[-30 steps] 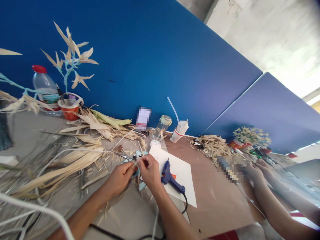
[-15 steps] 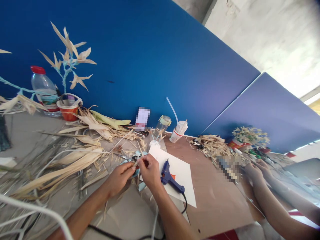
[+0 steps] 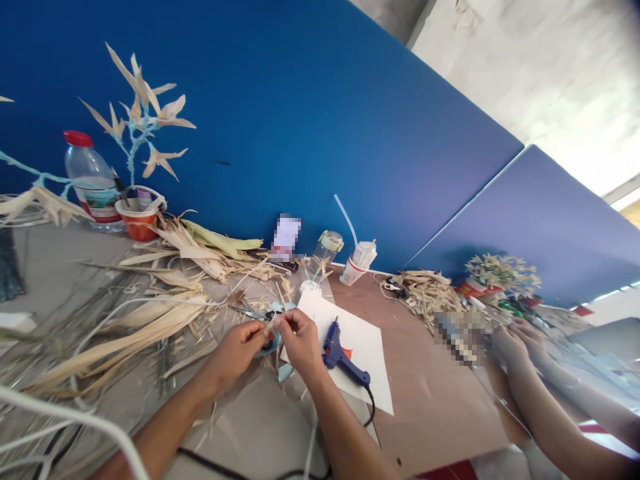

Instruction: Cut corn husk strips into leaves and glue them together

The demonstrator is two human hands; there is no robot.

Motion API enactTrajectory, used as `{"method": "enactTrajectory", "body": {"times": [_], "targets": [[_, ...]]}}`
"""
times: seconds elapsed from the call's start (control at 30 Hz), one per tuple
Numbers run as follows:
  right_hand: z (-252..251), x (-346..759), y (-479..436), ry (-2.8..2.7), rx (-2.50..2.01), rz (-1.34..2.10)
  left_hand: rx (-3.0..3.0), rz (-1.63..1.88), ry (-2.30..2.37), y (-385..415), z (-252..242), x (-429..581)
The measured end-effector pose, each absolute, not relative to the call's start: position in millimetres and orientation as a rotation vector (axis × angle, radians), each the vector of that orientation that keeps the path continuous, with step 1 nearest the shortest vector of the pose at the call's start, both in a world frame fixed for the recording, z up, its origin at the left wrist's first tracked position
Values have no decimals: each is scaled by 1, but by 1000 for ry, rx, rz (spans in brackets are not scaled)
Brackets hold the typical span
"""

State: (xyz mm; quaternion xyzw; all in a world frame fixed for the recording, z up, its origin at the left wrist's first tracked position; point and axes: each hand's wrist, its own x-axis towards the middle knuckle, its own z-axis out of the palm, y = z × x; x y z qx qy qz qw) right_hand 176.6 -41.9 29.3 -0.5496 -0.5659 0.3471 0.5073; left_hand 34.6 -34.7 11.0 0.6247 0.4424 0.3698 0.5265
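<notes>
Left hand slightly shifted; with right hand, pinching pale piece; glue gun right of grip.

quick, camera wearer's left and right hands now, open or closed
Left hand: closed, pinching a small pale piece.
Right hand: closed, fingertips pinching the same piece.

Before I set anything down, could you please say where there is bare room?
The brown board is mostly bare between the white sheet under the glue gun and the co-worker's arms. A smaller patch lies between the forearms, beyond the black cable. Left of the left hand, dry husks crowd the table.
</notes>
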Motion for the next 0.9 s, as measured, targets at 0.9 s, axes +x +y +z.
{"method": "enactTrajectory", "body": {"times": [0.9], "targets": [[22,171,-39,-1050,-1142,1273,1203,888,891,-36,10,37]]}}
